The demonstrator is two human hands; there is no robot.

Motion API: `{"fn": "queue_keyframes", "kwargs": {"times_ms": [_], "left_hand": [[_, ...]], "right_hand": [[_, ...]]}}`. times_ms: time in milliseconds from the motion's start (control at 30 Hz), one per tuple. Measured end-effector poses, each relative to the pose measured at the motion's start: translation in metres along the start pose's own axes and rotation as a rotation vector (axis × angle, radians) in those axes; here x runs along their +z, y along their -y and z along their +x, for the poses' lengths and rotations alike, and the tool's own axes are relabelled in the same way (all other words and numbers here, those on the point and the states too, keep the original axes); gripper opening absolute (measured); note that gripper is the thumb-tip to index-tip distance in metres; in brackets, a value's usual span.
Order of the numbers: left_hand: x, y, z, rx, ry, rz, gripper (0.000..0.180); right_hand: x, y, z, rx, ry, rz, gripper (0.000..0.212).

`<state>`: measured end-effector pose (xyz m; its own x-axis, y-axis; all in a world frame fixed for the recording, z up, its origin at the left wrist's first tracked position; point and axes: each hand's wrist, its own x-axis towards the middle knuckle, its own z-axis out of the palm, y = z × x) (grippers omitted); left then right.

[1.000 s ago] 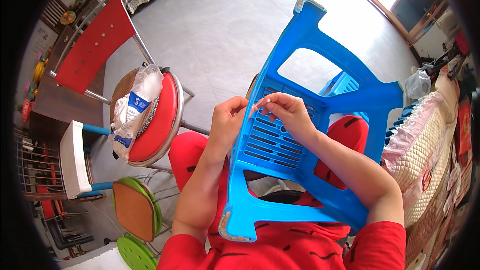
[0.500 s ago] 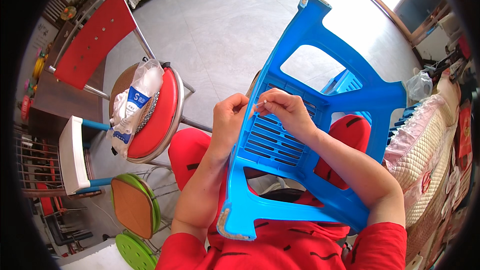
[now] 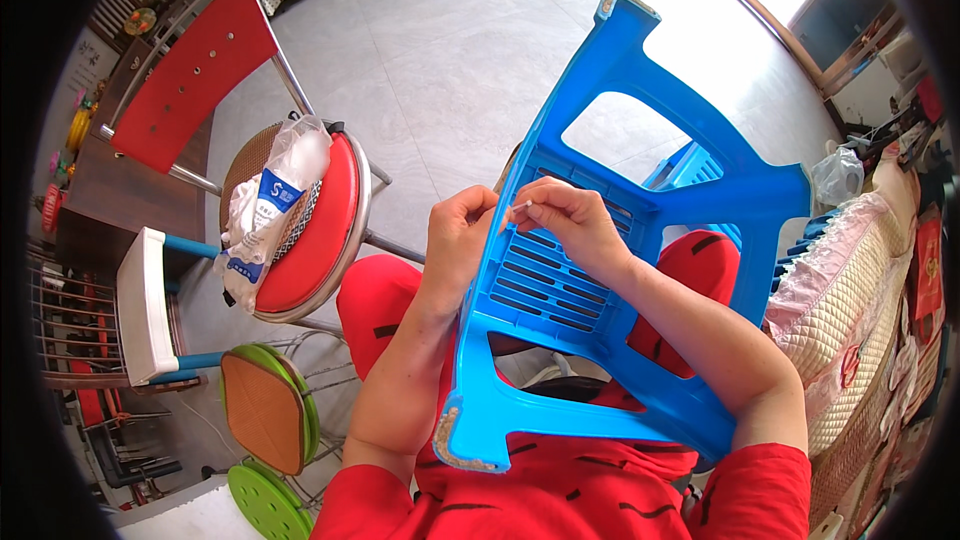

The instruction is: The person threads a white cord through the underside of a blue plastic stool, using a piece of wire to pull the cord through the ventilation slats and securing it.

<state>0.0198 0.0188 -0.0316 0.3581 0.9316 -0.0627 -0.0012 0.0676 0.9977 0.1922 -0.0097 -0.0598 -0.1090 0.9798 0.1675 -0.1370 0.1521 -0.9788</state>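
A blue plastic stool (image 3: 640, 202) rests tipped over on my lap, its hollow underside and legs turned toward me. My left hand (image 3: 460, 235) is at the outer face of the stool's left side, fingers bent and closed; their tips are partly hidden by the stool's edge. Inside that same side, my right hand (image 3: 575, 220) pinches a small thin white piece (image 3: 522, 207) between thumb and forefinger. The piece sits close to the stool wall, too small to name. My right forearm crosses over the stool's lower legs.
A red-seated metal chair (image 3: 325, 230) at left carries a clear plastic bag (image 3: 275, 202) with white and blue contents. Near it are a white-topped stool (image 3: 145, 308) and green round seats (image 3: 268, 505). A quilted cover (image 3: 850, 290) lies at right. Another blue stool (image 3: 690, 168) stands behind mine.
Both hands stay almost where they were, with only slight finger movement around the small white piece. The stool's near leg has shifted up a little.
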Motion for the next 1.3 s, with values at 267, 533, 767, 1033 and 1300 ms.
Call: {"fn": "queue_keyframes", "kwargs": {"times_ms": [267, 533, 767, 1033, 1300], "left_hand": [[0.002, -0.003, 0.0, 0.014, 0.017, -0.016, 0.016], [0.001, 0.009, 0.003, 0.185, -0.024, 0.279, 0.013], [0.002, 0.002, 0.002, 0.217, -0.04, 0.35, 0.011], [-0.002, 0.004, 0.005, 0.119, -0.015, 0.163, 0.009], [-0.008, 0.0, 0.007, 0.032, 0.067, 0.125, 0.009]], "right_hand": [[-0.001, 0.0, 0.001, -0.004, 0.015, -0.014, 0.012], [-0.001, 0.006, 0.003, -0.001, -0.021, -0.1, 0.014], [-0.004, 0.005, 0.005, 0.001, 0.003, -0.155, 0.013], [-0.012, -0.006, 0.001, 0.177, 0.082, 0.134, 0.014], [-0.013, 0.001, 0.002, 0.236, 0.298, 0.092, 0.014]]}}
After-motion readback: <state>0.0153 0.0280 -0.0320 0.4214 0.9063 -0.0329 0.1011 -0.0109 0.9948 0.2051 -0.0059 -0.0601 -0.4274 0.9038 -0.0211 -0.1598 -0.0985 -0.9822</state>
